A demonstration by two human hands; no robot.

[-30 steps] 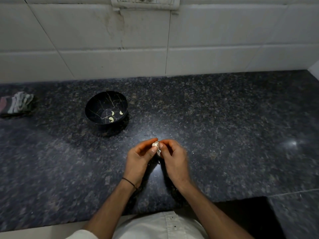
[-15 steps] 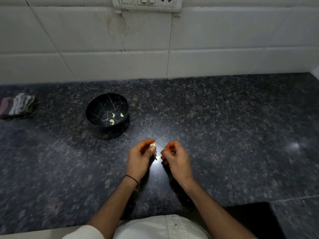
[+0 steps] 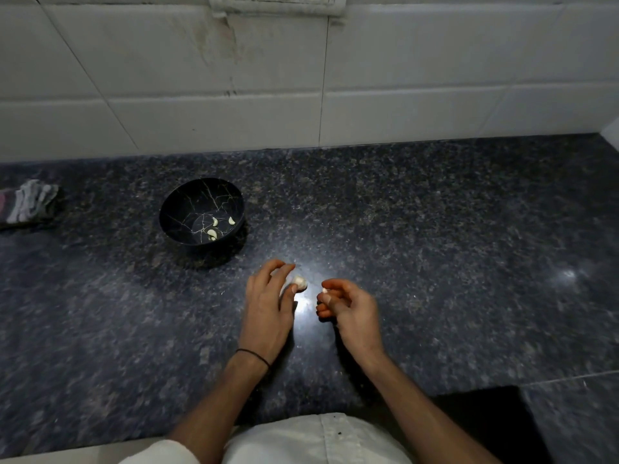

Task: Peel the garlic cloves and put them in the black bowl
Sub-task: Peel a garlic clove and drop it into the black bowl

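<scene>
My left hand (image 3: 268, 303) holds a pale garlic piece (image 3: 300, 281) between thumb and fingertips, low over the dark granite counter (image 3: 435, 262). My right hand (image 3: 348, 306) is a little to its right, fingers curled, pinching a small white garlic clove (image 3: 324, 290) at its fingertips. The black bowl (image 3: 174, 212) with gold crack lines stands up and left of both hands. Three peeled cloves (image 3: 214, 226) lie inside it.
A folded striped cloth (image 3: 28, 204) lies at the counter's far left. White wall tiles (image 3: 402, 78) rise behind the counter, with a switch plate (image 3: 274, 3) at the top. A dark opening (image 3: 482, 416) cuts into the counter's front right.
My hands were together on one garlic piece; they have pulled apart. A small clove has come away in my right hand, and my left hand keeps the rest.
</scene>
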